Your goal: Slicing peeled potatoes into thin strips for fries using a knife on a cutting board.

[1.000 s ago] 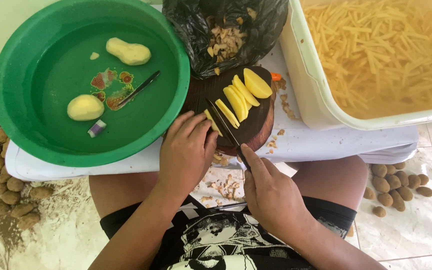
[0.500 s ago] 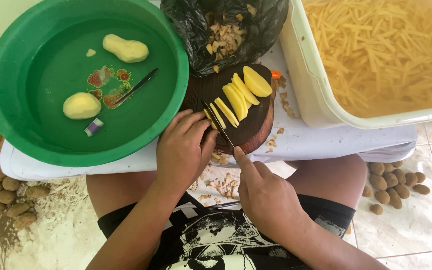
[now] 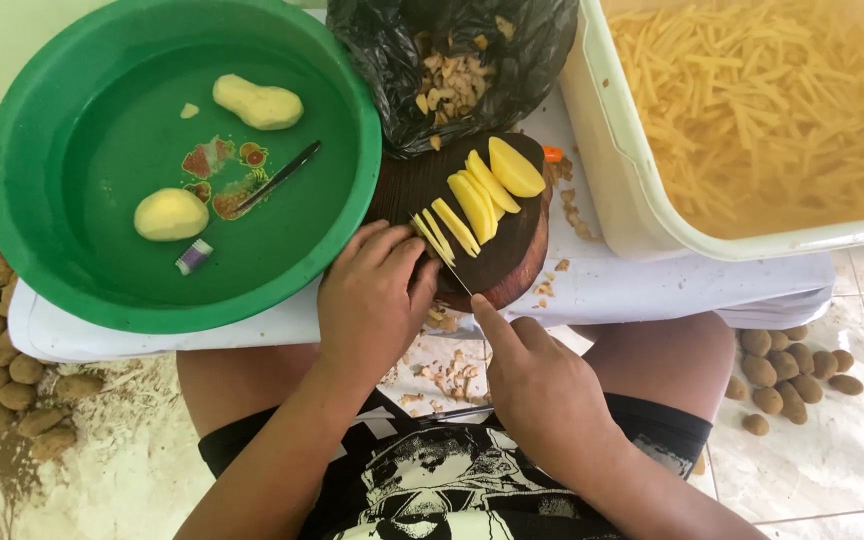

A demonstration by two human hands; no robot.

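Even, bright daylight covers my view; shadows are soft. Mild glare sits on the water right of the green basin (image 3: pixel 42 260). Focus is sharp.

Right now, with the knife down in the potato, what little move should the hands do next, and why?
Probably lift the knife and slide the left hand back a touch for another slice. The right hand has the blade down at the potato piece under the left fingertips, and cut potato slices already fan across the dark round cutting board, so little seems left to slice.
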